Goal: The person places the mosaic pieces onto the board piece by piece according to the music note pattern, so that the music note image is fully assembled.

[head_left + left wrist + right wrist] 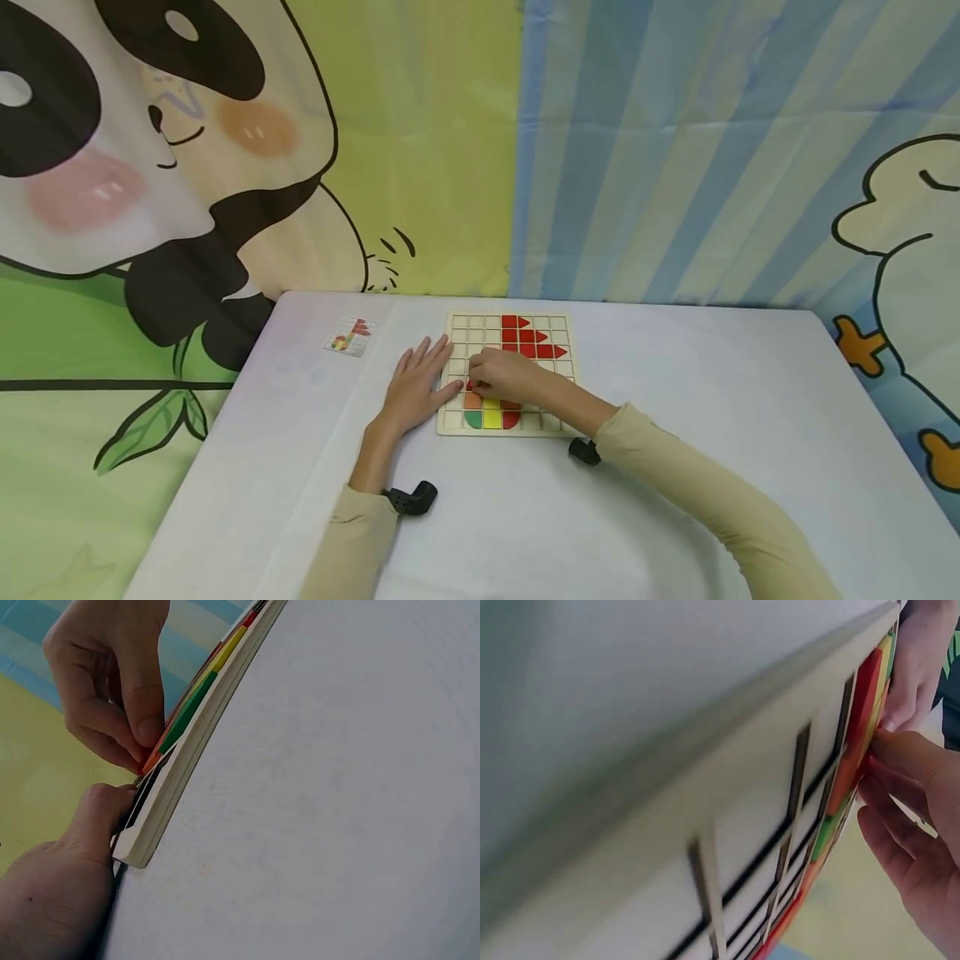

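A square wooden grid board (447, 426) lies on the table, with coloured flat pieces set in its cells. Spread fingers of my left hand (417, 385) rest along the board's left edge, the thumb pointing in over it. My right hand (504, 375) is bent over the left-middle cells and pinches a small red piece (469, 386) low against the grid, mostly hidden by the fingertips. Just below sit an orange square, a green rounded piece (472, 419), a yellow square (492, 419) and a red rounded piece (511, 419). Red squares and triangles (527, 337) form rows at the top.
A small pattern card (351, 336) printed with a coloured grid figure lies left of the board on the white table (675, 375). Behind the table hangs a cartoon-printed cloth (420, 150). Each wrist wears a black camera (414, 498).
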Motion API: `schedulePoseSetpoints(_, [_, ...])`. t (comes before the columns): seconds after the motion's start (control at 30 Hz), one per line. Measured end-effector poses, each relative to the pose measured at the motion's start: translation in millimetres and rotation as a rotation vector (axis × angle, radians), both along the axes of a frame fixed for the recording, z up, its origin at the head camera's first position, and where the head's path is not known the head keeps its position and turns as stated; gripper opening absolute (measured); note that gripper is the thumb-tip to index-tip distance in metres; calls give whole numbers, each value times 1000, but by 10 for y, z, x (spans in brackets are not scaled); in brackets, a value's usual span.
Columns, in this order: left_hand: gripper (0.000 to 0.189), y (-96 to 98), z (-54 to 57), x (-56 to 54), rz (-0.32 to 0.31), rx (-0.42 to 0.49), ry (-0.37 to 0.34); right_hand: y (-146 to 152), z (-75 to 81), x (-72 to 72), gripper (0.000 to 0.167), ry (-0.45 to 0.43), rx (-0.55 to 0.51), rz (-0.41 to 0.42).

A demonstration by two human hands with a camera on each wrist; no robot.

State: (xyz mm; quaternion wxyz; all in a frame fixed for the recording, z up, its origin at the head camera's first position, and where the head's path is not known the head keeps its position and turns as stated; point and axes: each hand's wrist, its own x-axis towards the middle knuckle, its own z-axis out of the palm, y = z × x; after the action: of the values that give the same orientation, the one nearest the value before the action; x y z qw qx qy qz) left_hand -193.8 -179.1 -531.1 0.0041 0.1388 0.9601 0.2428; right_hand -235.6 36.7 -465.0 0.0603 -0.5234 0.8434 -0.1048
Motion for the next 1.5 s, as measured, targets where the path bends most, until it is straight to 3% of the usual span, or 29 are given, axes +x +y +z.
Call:
schedulePoseSetpoints(0.53, [76,34,-74,9,-1,3,-8,30,8,86,11,22,67,-34])
schedulePoseSetpoints(1.03, [76,50,-28,7,-4,-10,-16,228,40,154,25,69,120,5])
schedulePoseSetpoints(1.3, [77,18,-20,20,-2,-9,-20,335,90,249,49,-34,167,-90])
schedulePoseSetpoints(1.5, [77,12,-3,17,7,2,-13,476,183,313,54,-134,26,-187])
